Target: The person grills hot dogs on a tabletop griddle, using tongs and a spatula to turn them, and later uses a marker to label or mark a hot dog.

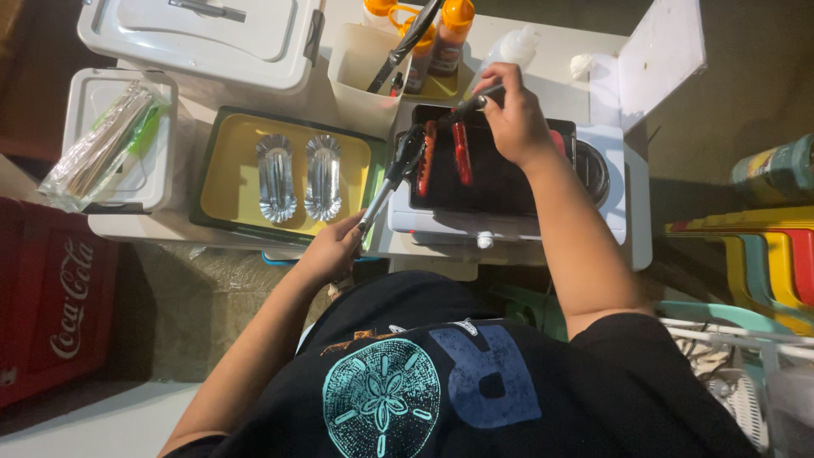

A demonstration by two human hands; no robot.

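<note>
Two red sausages point(444, 153) lie side by side on the dark flat griddle plate point(500, 182) of a white electric cooker point(610, 182), and we work over them with both hands. Our left hand point(332, 248) is closed around the silver handle of a pair of black-tipped metal tongs point(394, 174), whose tips reach the left sausage at the plate's left edge. Our right hand point(513, 114) is curled around the dark handle of a slim utensil point(471, 103), and its end sits just at the top of the right sausage; what kind of tool it is, we cannot tell.

Left of the cooker we see a yellow rectangular tray with a dark rim point(222, 174), and on it two empty silver foil boat dishes point(298, 176) lie next to each other. Behind the griddle stands a white plastic tub point(360, 72) holding another dark utensil, and near it orange-capped sauce bottles point(449, 30). Farther left, a clear packet of wooden skewers point(102, 148) rests on a white lidded container point(127, 178).
</note>
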